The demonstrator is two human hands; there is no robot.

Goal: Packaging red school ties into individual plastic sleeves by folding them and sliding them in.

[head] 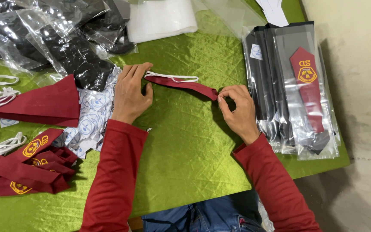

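Pinching maroon tie (181,84), right hand (236,107) curled, left hand (130,92) flat

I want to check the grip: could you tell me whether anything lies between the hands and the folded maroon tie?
Nothing visible does. The left hand presses one end of the maroon tie by its white elastic loop, and the right hand pinches the other end on the green cloth.

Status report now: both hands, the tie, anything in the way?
Left hand and right hand pinch folded maroon tie at its ends. White elastic on it. Green cloth around.
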